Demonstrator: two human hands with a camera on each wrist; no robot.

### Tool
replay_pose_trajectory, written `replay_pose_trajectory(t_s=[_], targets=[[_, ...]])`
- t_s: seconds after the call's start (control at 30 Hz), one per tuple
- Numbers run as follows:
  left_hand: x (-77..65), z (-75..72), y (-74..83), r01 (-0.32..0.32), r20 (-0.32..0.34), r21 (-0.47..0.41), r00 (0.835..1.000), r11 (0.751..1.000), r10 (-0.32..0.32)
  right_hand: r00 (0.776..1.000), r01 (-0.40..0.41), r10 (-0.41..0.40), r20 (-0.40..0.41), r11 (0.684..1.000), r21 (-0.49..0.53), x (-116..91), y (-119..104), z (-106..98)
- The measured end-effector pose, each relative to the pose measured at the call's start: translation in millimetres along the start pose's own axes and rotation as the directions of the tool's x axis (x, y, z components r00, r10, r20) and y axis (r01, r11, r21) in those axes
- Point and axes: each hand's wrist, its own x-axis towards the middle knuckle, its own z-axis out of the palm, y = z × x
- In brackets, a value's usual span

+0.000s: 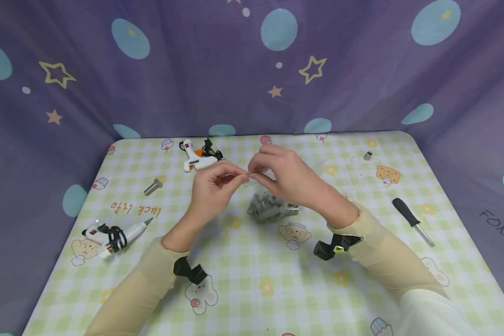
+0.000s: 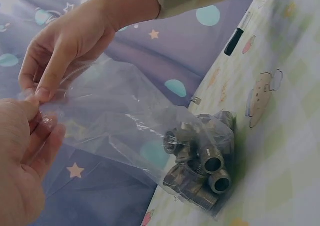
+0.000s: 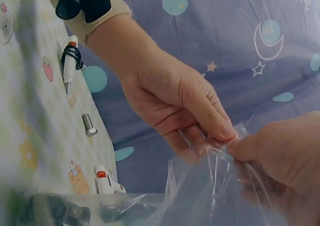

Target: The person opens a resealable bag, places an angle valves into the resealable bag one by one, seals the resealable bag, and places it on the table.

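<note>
A clear plastic bag (image 2: 115, 111) with several threaded metal pipe fittings (image 2: 200, 158) in its bottom rests on the table. Its top edge is raised between both hands. My left hand (image 1: 213, 189) pinches the bag's upper edge between thumb and fingers, as the right wrist view shows. Right beside it, my right hand (image 1: 287, 177) pinches the same edge, the two sets of fingertips almost touching. In the head view the hands hide part of the bag, and the fittings (image 1: 269, 206) lie just below them.
On the checked tablecloth (image 1: 243, 289), one white glue gun (image 1: 197, 158) lies at the back and another (image 1: 117, 235) at the left. A metal bolt-like piece (image 1: 153, 186) is between them. To the right are a black-handled screwdriver (image 1: 412, 221) and a small metal fitting (image 1: 367, 156).
</note>
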Motion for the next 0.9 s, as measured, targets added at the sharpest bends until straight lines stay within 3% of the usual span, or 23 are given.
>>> replay_pose_trajectory(t_s=[0.27,0.5,0.73,0.9], targets=[[0.0,-0.5,0.3,-0.056,0.060,0.051,0.997,0.997,0.053,1.000,0.016,-0.016,0.025,1.000,0.000,-0.4,2.8,-4.5],[2.2,4.4,-0.7,-0.074,0.013,0.033,0.997,0.997,0.074,0.998,0.012,-0.010,0.066,0.999,-0.040,-4.2,6.4,-16.2],[-0.2,9.9,0.0,-0.086,-0.014,0.045,0.996,0.995,0.086,0.998,0.012,-0.008,0.063,0.998,-0.057,-9.5,7.2,-21.5],[-1.6,13.6,-2.0,-0.128,-0.025,0.029,0.991,0.991,0.128,0.998,0.031,-0.028,0.049,0.997,-0.066,-11.5,8.2,-23.5]])
